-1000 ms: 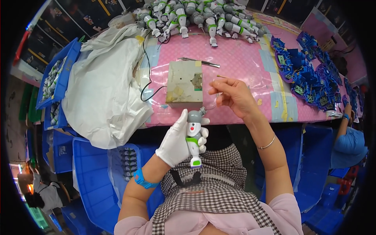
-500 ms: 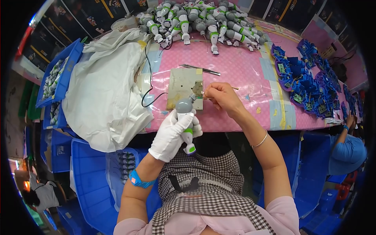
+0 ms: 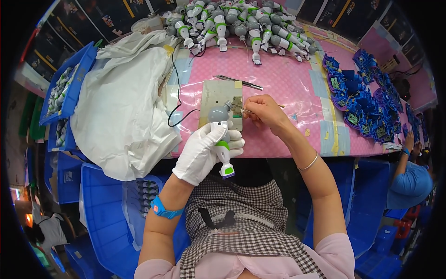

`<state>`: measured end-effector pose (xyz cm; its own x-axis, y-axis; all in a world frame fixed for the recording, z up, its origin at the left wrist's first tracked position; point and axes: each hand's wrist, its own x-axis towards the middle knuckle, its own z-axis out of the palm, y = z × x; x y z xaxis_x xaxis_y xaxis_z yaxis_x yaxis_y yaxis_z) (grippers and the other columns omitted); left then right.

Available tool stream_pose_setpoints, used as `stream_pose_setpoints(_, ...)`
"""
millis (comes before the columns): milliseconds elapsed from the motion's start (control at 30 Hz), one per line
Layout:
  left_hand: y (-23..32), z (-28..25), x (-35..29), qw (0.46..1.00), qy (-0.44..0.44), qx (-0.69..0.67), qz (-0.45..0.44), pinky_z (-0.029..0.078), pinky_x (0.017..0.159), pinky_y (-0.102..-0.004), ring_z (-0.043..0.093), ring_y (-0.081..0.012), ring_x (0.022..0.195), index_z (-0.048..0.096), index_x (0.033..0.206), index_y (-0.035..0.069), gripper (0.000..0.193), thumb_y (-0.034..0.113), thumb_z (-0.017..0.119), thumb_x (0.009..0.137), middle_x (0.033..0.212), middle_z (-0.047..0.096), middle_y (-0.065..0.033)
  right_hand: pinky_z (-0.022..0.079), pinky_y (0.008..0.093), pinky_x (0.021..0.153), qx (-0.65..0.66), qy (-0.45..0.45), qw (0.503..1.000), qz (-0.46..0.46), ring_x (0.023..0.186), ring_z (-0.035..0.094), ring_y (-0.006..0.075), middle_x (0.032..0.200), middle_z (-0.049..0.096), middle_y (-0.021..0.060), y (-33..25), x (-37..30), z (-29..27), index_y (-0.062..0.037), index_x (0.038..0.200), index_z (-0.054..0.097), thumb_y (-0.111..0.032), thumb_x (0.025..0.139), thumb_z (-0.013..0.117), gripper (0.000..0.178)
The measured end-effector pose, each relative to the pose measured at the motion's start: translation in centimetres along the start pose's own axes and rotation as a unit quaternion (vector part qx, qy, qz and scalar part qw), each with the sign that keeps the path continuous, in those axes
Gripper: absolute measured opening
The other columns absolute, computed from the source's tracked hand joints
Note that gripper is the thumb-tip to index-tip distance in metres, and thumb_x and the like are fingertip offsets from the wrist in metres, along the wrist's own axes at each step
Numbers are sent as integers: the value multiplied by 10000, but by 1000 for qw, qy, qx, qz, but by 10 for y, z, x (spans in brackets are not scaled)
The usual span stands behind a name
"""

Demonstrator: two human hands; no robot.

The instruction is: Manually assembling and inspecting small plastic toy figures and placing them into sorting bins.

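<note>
My left hand [image 3: 200,149], in a white glove, is wrapped round a toy arm [image 3: 219,114] of white, grey and green plastic. The arm's grey jointed end points up and its small white-and-green tip hangs toward me. My bare right hand [image 3: 264,114] is closed in a pinch on a thin stick-like tool [image 3: 242,109], whose slim end reaches to the toy arm's grey end. Fingers hide most of that tool, so its exact kind cannot be told. Beneath both lies a grey metal plate fixture [image 3: 214,93] with a small green part on its right edge.
A pair of tweezers [image 3: 239,83] lies beyond the plate. Many toy arms [image 3: 232,23] are heaped at the back; blue-purple assemblies with circuit boards [image 3: 367,100] cover the right. White sheeting [image 3: 125,107] and a blue bin [image 3: 69,88] stand left. Another person [image 3: 411,181] works far right.
The toy arm has shifted slightly and tilted more upright, its lower tip swinging right. My right hand has changed its angle a little, bringing the tool's end to the grey joint.
</note>
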<state>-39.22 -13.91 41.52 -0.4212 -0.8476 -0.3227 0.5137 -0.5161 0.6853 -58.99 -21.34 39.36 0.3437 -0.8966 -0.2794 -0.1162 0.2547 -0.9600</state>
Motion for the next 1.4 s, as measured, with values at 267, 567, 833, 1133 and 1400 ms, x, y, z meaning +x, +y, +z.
stream_pose_setpoints(267,-4,-1,2,1000,-13,-8,11,535,773,-377,633,-246,849,504,1097,0,360,278,597,887,952,610,-120,345,214,417,-12,-49,998,25,467,421,58,576,505,1,-4,4,-9,-29,666,578,-201,809,523,230)
stream_pose_setpoints(567,-4,-8,-9,994,15,-98,38,484,870,-502,585,-298,998,503,1117,9,394,335,555,901,1022,596,-143,397,237,497,-54,204,970,-120,519,485,99,616,527,-3,2,-6,-40,-30,817,648,-203,828,617,176)
stream_pose_setpoints(833,-14,-2,0,960,26,-213,182,371,990,-569,465,-274,1185,490,1118,120,333,355,554,890,1244,507,-90,429,217,597,-194,316,890,-264,647,551,92,728,609,29,4,-36,-2,-3,841,617,-87,834,631,86)
stream_pose_setpoints(1133,-37,2,22,945,25,-186,266,447,959,-418,525,-240,1104,430,1280,52,443,235,564,900,1230,502,-100,437,202,526,-123,237,898,-349,593,560,73,718,626,47,-9,-65,76,12,899,674,27,757,670,142)
stream_pose_setpoints(1400,-40,16,23,933,49,-226,275,479,920,-392,553,-255,1049,446,1244,-2,390,162,558,908,1152,532,-131,412,207,476,-182,251,860,-406,538,530,70,648,576,51,5,-51,86,9,829,642,29,731,673,105)
